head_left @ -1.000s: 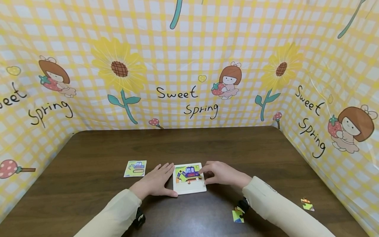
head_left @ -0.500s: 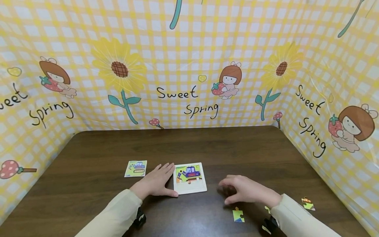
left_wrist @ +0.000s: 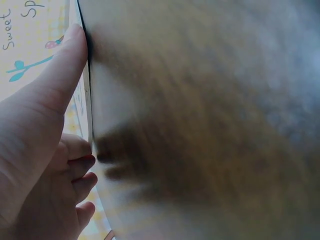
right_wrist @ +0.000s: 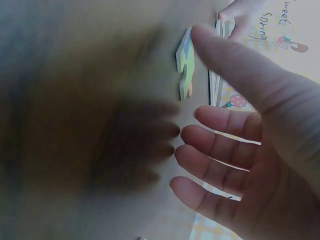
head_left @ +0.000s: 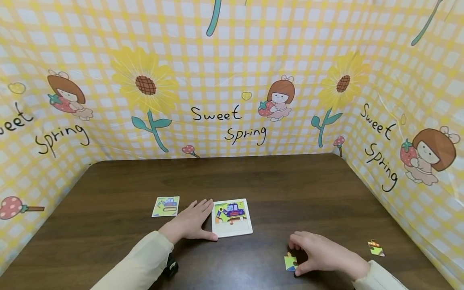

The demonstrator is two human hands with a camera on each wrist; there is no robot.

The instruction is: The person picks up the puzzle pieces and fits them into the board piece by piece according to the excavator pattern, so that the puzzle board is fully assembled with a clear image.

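Note:
A white-framed puzzle tray (head_left: 232, 234) lies mid-table, its upper part filled with a picture of a blue digger and its lower strip bare. My left hand (head_left: 188, 222) rests flat along the tray's left edge, fingers straight and thumb at the lower corner. Over the right side of the table, my right hand (head_left: 322, 253) hovers beside a green and blue puzzle piece (head_left: 290, 263). In the right wrist view the thumb tip is close to this puzzle piece (right_wrist: 187, 75); the other fingers are loosely bent and hold nothing. Whether the thumb touches it I cannot tell.
A square picture card (head_left: 166, 206) of the digger lies left of my left hand. Another puzzle piece (head_left: 376, 248), orange and green, lies far right. A checked yellow cloth (head_left: 232, 80) hangs around the table's back and sides.
My right hand has left the tray's right edge and moved right and nearer, down to the loose piece. Pieces glimpsed by its wrist half a second ago are now hidden. My left hand stays still.

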